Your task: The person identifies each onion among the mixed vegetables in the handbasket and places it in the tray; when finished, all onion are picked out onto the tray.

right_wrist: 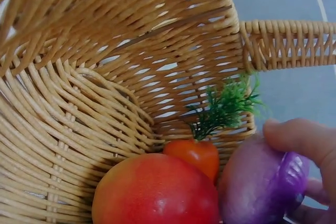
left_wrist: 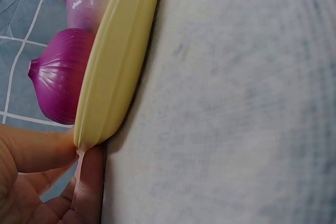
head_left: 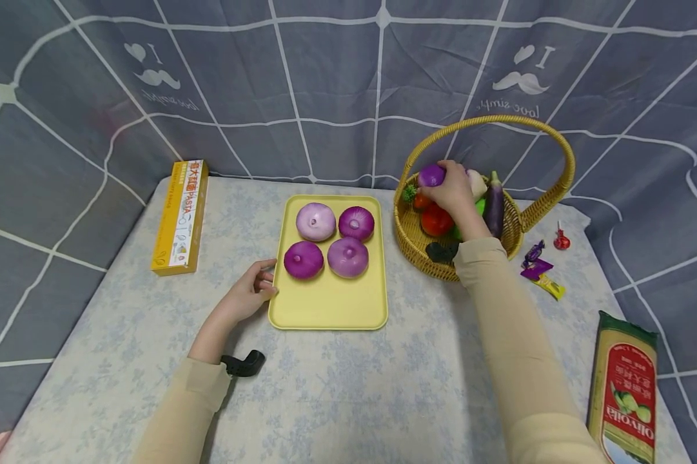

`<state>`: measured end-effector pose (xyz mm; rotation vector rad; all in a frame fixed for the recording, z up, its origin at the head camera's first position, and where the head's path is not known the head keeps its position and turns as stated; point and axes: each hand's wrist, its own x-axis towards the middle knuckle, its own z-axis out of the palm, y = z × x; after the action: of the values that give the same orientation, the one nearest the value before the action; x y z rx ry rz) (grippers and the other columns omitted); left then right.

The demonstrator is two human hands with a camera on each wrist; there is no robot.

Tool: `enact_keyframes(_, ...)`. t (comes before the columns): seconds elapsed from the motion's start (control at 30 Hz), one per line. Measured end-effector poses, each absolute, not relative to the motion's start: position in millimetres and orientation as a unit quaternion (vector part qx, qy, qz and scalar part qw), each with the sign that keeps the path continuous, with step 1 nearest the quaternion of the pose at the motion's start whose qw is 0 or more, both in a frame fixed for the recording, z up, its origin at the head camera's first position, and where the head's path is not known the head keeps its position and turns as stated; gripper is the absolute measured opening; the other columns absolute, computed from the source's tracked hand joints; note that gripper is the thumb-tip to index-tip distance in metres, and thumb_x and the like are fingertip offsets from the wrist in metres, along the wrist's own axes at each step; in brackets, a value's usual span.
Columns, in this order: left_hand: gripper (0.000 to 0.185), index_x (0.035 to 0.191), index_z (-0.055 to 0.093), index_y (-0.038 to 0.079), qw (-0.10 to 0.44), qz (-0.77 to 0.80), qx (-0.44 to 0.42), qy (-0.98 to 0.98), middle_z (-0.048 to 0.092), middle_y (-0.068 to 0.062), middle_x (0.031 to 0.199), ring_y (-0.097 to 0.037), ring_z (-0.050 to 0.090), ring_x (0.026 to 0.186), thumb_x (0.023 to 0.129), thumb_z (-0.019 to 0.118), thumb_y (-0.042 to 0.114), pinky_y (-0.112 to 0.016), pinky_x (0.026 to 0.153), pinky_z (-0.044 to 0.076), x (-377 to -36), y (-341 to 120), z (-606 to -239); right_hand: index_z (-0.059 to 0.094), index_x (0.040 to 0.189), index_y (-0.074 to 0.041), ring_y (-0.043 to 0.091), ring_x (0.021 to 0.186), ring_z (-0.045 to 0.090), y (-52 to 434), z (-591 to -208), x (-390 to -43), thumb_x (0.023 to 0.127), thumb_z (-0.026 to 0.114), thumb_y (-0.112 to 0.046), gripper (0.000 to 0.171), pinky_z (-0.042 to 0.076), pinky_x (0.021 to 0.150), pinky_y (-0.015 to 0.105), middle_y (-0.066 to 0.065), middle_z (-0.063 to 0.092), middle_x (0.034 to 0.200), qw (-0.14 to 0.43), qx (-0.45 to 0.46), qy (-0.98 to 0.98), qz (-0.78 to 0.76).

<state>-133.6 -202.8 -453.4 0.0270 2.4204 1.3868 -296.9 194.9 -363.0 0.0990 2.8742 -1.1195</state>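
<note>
Floral-cloth surface is carrying a yellow tray with four purple onions. Left hand fingers are pinching its edge; right hand fingers are gripping a purple onion inside the wicker basket.

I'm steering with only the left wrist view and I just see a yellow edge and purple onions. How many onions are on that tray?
Observer: Four purple onions sit on the yellow tray, in two rows of two.
Operator: Where's the other hand?
Observer: The right hand is inside the wicker basket, gripping a fifth purple onion.
Operator: What else is in the basket?
Observer: An eggplant, a tomato and a small carrot with a green top, among others.
Operator: Anything left of the tray?
Observer: A yellow pasta box lies on the tablecloth there.
</note>
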Motion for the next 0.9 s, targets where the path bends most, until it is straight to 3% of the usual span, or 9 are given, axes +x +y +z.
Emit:
enact_keyframes(0.37, 0.058, 0.152, 0.028, 0.0, 0.174, 0.489, 0.013, 0.855, 0.049, -0.022, 0.124, -0.029, 0.051, 0.109, 0.099, 0.051, 0.002, -0.028, 0.086, 0.046, -134.3, -203.1, -454.3, 0.031, 0.153, -0.008, 0.036, 0.136, 0.04, 206.7, -340.0, -255.1, 0.09, 0.063, -0.033, 0.075, 0.042, 0.108, 0.051, 0.019, 0.035, 0.153, 0.025, 0.058, 0.88, -0.47)
enact_keyframes(0.47, 0.058, 0.152, 0.028, 0.0, 0.174, 0.488, 0.018, 0.855, 0.049, -0.022, 0.124, -0.029, 0.051, 0.109, 0.099, 0.052, 0.002, -0.026, 0.086, 0.045, -133.9, -203.2, -453.9, 0.03, 0.154, -0.009, 0.032, 0.134, 0.039, 210.6, -338.6, -230.5, 0.092, 0.06, -0.029, 0.071, 0.05, 0.096, 0.036, 0.017, 0.033, 0.155, 0.042, 0.042, 0.851, -0.523)
enact_keyframes(0.57, 0.058, 0.152, 0.027, -0.001, 0.172, 0.489, 0.02, 0.855, 0.049, -0.022, 0.124, -0.028, 0.051, 0.108, 0.099, 0.052, 0.003, -0.025, 0.085, 0.045, -134.0, -203.6, -453.7, 0.029, 0.155, -0.011, 0.028, 0.137, 0.036, 208.0, -342.2, -204.8, 0.094, 0.058, -0.022, 0.068, 0.048, 0.082, 0.02, 0.014, 0.029, 0.158, 0.066, 0.02, 0.814, -0.576)
enact_keyframes(0.63, 0.058, 0.152, 0.027, -0.001, 0.172, 0.49, 0.021, 0.854, 0.049, -0.022, 0.124, -0.027, 0.05, 0.107, 0.099, 0.052, 0.003, -0.025, 0.085, 0.044, -134.2, -204.1, -453.8, 0.03, 0.154, -0.009, 0.028, 0.138, 0.035, 201.3, -348.2, -189.8, 0.094, 0.056, -0.016, 0.066, 0.047, 0.079, 0.015, 0.013, 0.028, 0.159, 0.079, 0.002, 0.792, -0.606)
enact_keyframes(0.77, 0.059, 0.152, 0.027, 0.0, 0.174, 0.494, 0.022, 0.851, 0.049, -0.022, 0.125, -0.026, 0.049, 0.106, 0.099, 0.051, 0.003, -0.025, 0.086, 0.044, -134.3, -204.9, -454.3, 0.035, 0.15, -0.004, 0.031, 0.137, 0.038, 175.7, -367.5, -164.7, 0.091, 0.058, -0.005, 0.063, 0.047, 0.09, 0.019, 0.016, 0.034, 0.155, 0.099, -0.049, 0.756, -0.645)
enact_keyframes(0.9, 0.059, 0.153, 0.026, 0.001, 0.18, 0.497, 0.016, 0.849, 0.048, -0.022, 0.126, -0.026, 0.049, 0.106, 0.099, 0.051, 0.004, -0.025, 0.085, 0.044, -133.2, -204.7, -453.1, 0.039, 0.146, -0.002, 0.036, 0.136, 0.042, 140.1, -388.9, -144.7, 0.086, 0.065, -0.001, 0.066, 0.042, 0.108, 0.038, 0.018, 0.038, 0.15, 0.134, -0.103, 0.738, -0.653)
